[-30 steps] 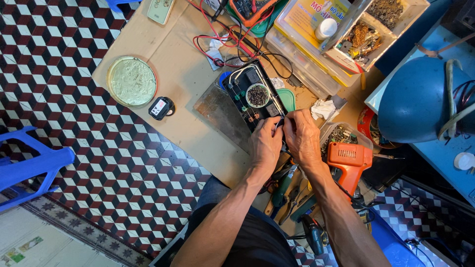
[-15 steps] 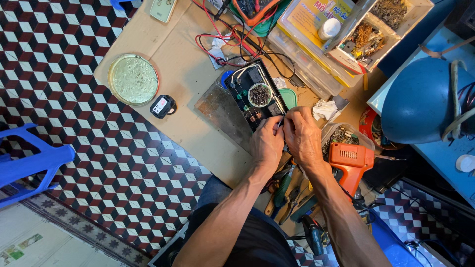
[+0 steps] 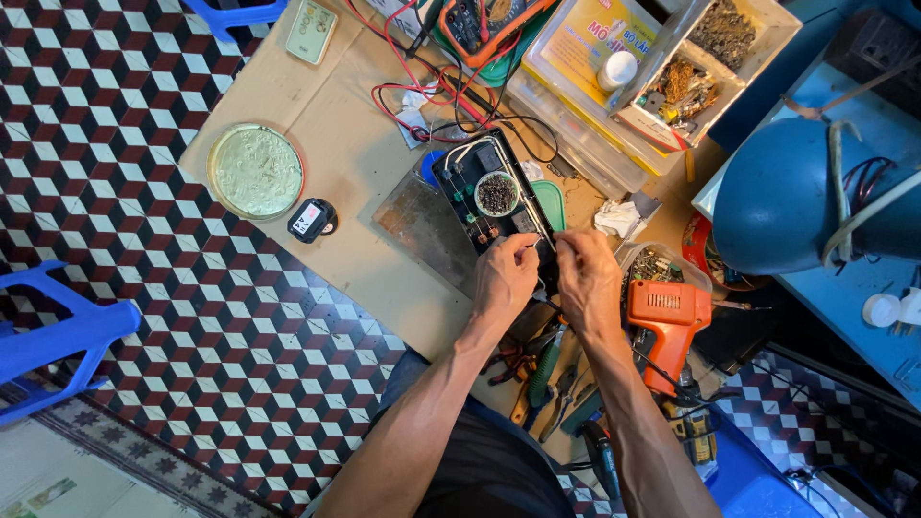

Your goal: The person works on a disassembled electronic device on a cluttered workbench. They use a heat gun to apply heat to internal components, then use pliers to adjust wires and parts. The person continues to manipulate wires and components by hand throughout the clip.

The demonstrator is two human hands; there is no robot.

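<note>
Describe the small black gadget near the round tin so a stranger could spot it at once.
Start at the tan cardboard sheet on the tiled floor. Near its left edge lies a round pale green tin lid; just right of it sits the small black gadget. Only it has a light screen with a red patch.

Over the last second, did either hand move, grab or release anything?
Barely anything changed. The left hand and right hand stay close together, fingertips pinching thin wires at the near end of the opened black device. Nothing was picked up or let go. The orange power tool, round green lid and pliers lie where they were.
</note>
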